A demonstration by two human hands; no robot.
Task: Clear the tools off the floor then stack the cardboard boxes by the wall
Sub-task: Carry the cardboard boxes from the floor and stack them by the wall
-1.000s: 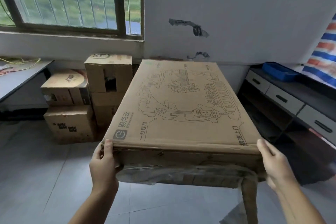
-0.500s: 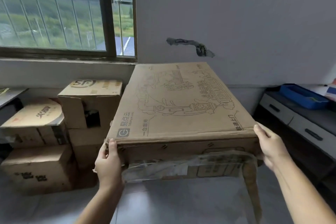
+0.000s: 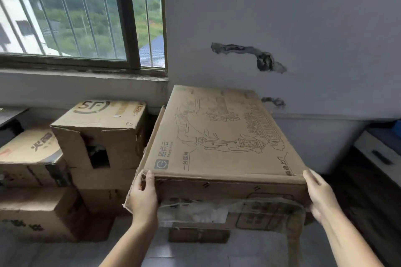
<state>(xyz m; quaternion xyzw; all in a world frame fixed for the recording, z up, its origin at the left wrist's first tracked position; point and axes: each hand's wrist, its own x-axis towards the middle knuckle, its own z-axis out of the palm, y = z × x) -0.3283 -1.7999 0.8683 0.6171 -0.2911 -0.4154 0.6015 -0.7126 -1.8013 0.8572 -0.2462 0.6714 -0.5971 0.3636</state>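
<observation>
I hold a large flat cardboard box (image 3: 219, 136) with a line drawing printed on top, level and close to the wall. My left hand (image 3: 144, 197) grips its near left corner, thumb on the top edge. My right hand (image 3: 321, 196) grips the near right corner. Loose tape and plastic film hang from the box's near side. To the left stands a stack of cardboard boxes: an SF-marked box (image 3: 102, 128) on top, a box with an orange round logo (image 3: 32, 156) beside it, and a lower box (image 3: 36, 212) on the floor. Another box (image 3: 198, 234) shows under the one I hold.
A barred window (image 3: 82, 15) is above the stack. The grey wall (image 3: 282, 17) has a gouged hole. A low cabinet with drawers (image 3: 377, 156) stands at the right. Grey tiled floor (image 3: 195, 253) lies below. A table edge (image 3: 8, 115) shows at far left.
I have walked toward the wall with the large box. The box now sits right beside the stack, close to the wall. Both hands keep the same grip.
</observation>
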